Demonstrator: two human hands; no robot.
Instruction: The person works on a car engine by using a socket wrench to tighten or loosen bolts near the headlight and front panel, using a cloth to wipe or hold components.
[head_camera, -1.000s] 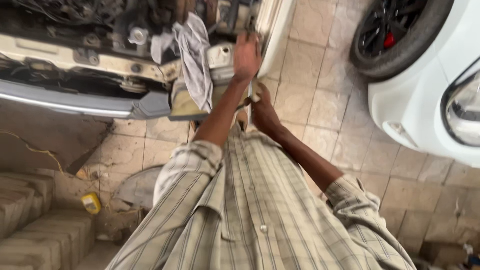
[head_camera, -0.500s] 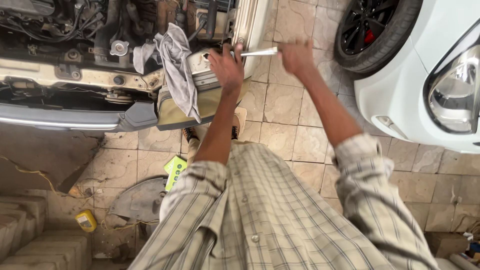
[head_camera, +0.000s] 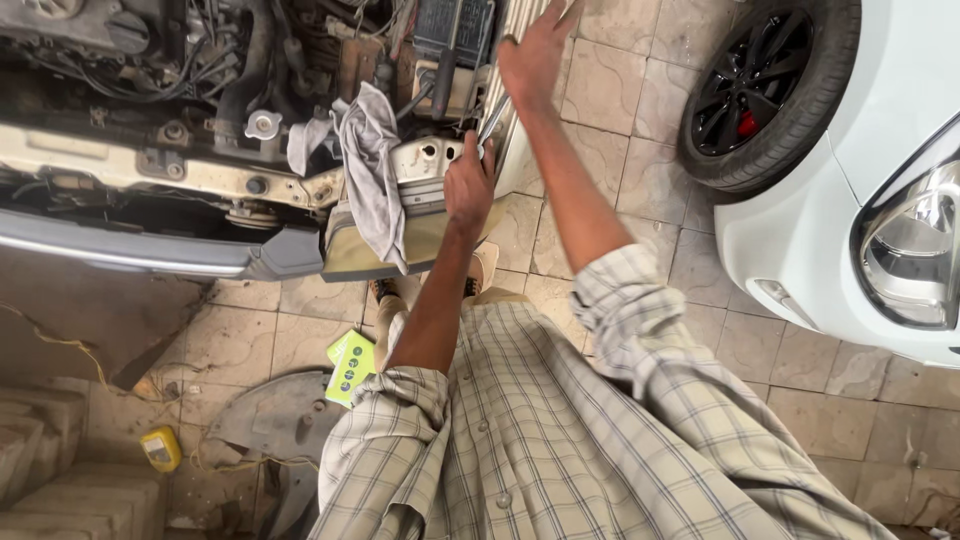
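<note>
A: Right hand (head_camera: 535, 50) has risen since the last frame, fingers spreading loosely, touching the white car's fender edge (head_camera: 520, 60).

B: Left hand (head_camera: 468, 185)?

A: Gripping a slim silver metal wrench (head_camera: 492, 118), just below that fender edge, beside the grey rag (head_camera: 375, 170).

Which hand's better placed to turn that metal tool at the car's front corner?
Left, probably: left hand grips the metal tool by the bracket. Right hand is higher, on the panel edge.

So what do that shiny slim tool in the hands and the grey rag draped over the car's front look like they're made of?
The slim silvery tool, gripped by the left hand with the right hand just above it, looks like polished or plated steel: it glints brightly. The crumpled grey rag looks like soft woven cloth, probably cotton, matte, hanging in folds.
</note>
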